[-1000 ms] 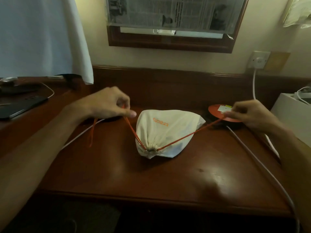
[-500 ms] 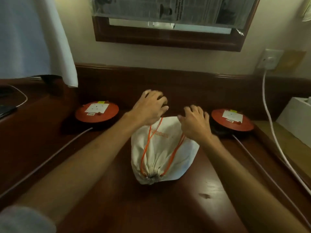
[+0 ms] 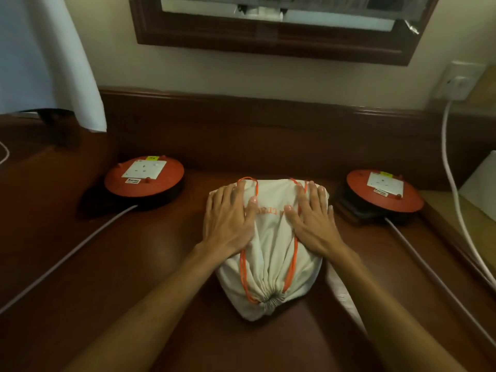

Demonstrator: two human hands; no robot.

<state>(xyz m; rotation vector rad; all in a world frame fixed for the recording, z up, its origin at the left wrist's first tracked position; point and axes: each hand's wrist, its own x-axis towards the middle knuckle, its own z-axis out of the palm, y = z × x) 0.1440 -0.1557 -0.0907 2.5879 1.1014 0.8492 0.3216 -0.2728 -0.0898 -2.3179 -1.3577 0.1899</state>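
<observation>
Left hand (image 3: 228, 218): lies flat, palm down, on the left half of the drawstring bag (image 3: 271, 253), fingers straight and spread, gripping nothing.
Right hand (image 3: 314, 218): the same on the right half, flat and pressing, fingers spread, nothing held.
Bag: cream cloth, in the middle of the wooden desk (image 3: 134, 304), with its gathered mouth (image 3: 269, 300) turned toward the person and its far end under the fingertips.
Orange cords (image 3: 243, 269): run from the mouth along the top of the bag, pass under both hands and show as loops at the far end.
Left: an orange-topped cable reel (image 3: 145, 178) sits near the bag but apart from it; its grey cable (image 3: 67, 256) trails to the near left.
Right: a second reel (image 3: 383, 191) sits just beside the bag's far corner, its lead (image 3: 434, 277) running along the right arm.
Further right: a white cable (image 3: 453, 183) drops from the wall socket (image 3: 461, 81).
Behind: the raised back panel (image 3: 241, 124) stands close behind the bag.
Far left: a white cloth (image 3: 48, 55) hangs over the desk corner.
Room: bare wood lies between the bag and the grey cable, and in front of the mouth.
</observation>
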